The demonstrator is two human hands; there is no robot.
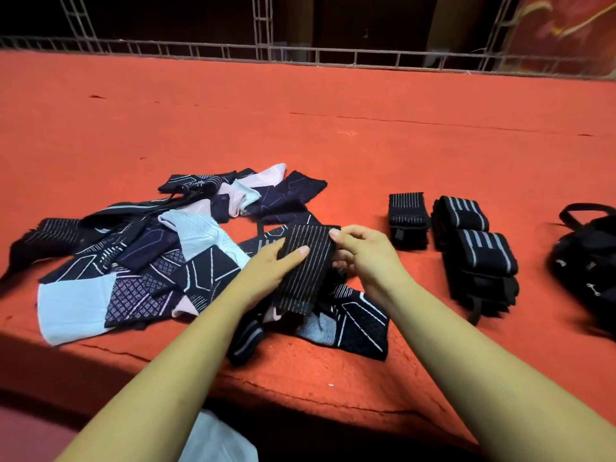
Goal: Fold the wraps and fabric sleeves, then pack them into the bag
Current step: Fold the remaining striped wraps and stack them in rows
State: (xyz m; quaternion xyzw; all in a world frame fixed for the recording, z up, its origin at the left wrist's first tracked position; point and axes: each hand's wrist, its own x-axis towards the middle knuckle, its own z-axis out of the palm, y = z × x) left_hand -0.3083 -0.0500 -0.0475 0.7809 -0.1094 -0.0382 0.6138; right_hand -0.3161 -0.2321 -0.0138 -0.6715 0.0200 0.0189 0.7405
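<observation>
Fingertips [336,235] of your right hand [363,251] pinch the striped wrap [306,275] at its far corner. Your left hand [273,265] grips its left edge, thumb on top, fingers hidden beneath. Red carpeted platform [300,111]: sleeve pile [150,255] by front edge, under the wrap; bag [590,261] cut off at right edge; folded wraps [480,251] beside it.

Black bag [587,261] — lying at the right edge, the frame cutting off its far side. Striped wrap [308,271] covering most fingers of the right hand [363,255]. White sheet [220,440], bottom edge — running out of frame, unidentifiable. Red-gold shape [566,28], upper right, blurring.
</observation>
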